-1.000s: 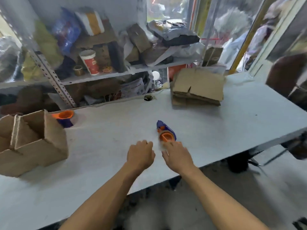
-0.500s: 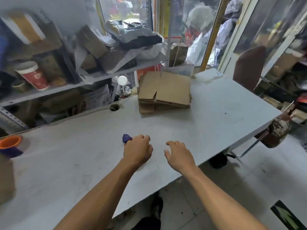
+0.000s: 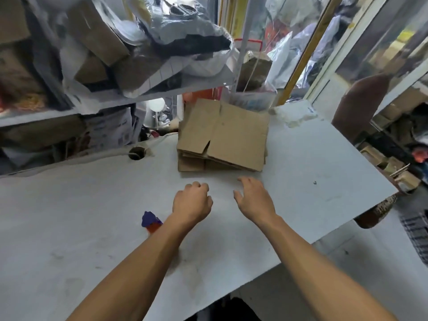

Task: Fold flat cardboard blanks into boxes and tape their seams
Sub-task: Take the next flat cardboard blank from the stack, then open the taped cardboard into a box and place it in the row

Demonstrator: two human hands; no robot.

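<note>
A stack of flat brown cardboard blanks [image 3: 222,137] lies at the back of the white table [image 3: 92,205]. My left hand [image 3: 192,202] hovers in front of the stack with its fingers curled and nothing in it. My right hand [image 3: 253,198] is beside it, fingers relaxed and spread, a short way from the stack's near edge. A purple and orange tape dispenser [image 3: 150,221] lies on the table, partly hidden behind my left forearm.
Cluttered metal shelves [image 3: 139,93] with boxes and plastic bags overhang the table's back edge. A round cable hole [image 3: 136,155] sits left of the stack. The table's right edge [image 3: 370,205] drops to the floor, with a brown chair [image 3: 361,107] beyond.
Both hands have moved forward from the tape dispenser toward the cardboard stack. The view has swung right, so the folded box and orange cup at the left are out of frame.
</note>
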